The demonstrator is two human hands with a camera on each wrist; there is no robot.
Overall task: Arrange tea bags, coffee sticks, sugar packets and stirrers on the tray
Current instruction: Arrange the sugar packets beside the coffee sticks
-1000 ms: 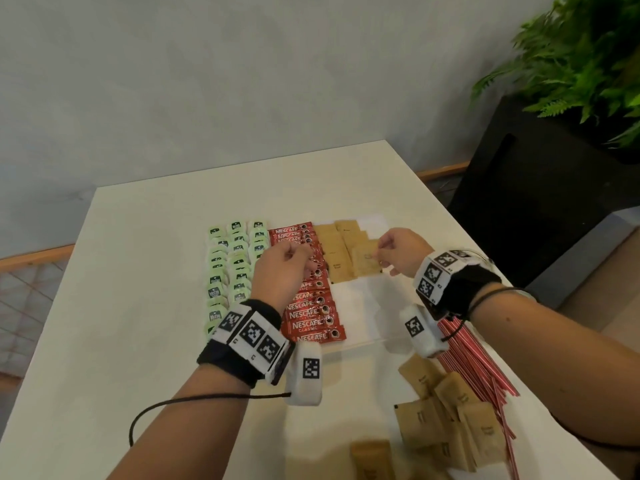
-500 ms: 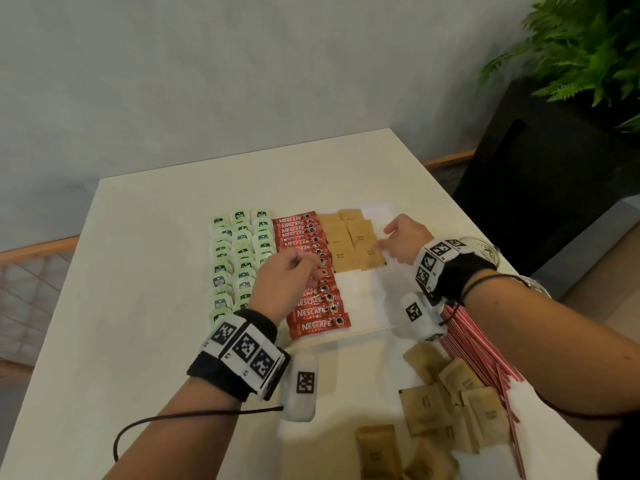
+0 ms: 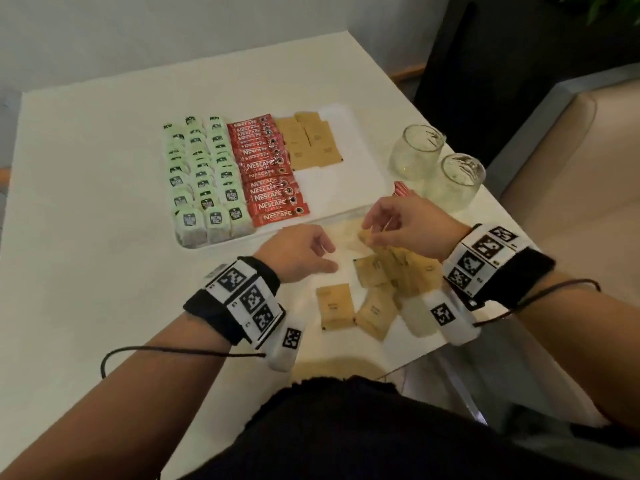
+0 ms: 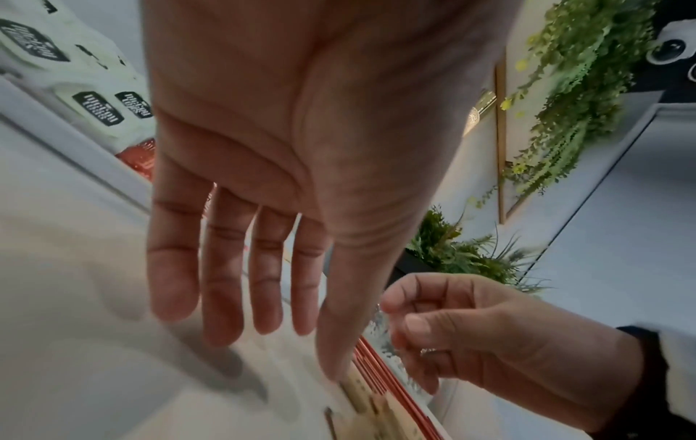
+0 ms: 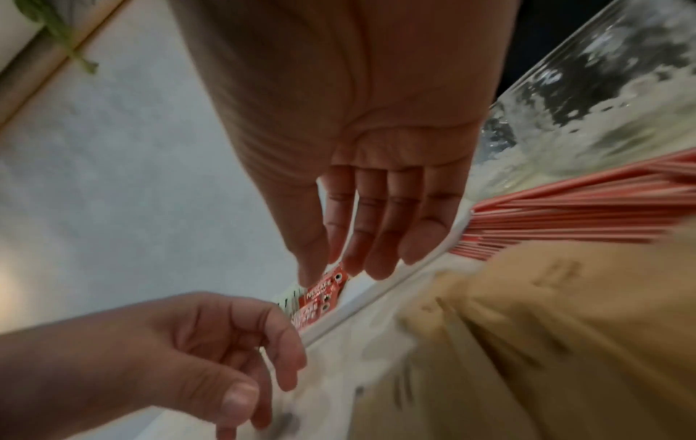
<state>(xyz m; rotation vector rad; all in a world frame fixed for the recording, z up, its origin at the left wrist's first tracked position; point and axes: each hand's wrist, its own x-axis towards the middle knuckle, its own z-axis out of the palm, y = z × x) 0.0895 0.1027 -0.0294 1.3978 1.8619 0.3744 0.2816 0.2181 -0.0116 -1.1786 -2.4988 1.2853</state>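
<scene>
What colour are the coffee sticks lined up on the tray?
Red, with white Nescafe lettering: the coffee sticks show best in the head view.

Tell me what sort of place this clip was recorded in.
Probably a hotel or office refreshment corner, though that is a guess. A white table holds a tray of tea bags and coffee sticks, beside two glasses and a dark planter.

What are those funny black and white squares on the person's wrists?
Each bare arm wears a black wristband with white tiles printed in black square codes. A small white box with one more code hangs under the left wrist, and another under the right wrist. A thin black cable loops from each band. No sleeves show.
</scene>
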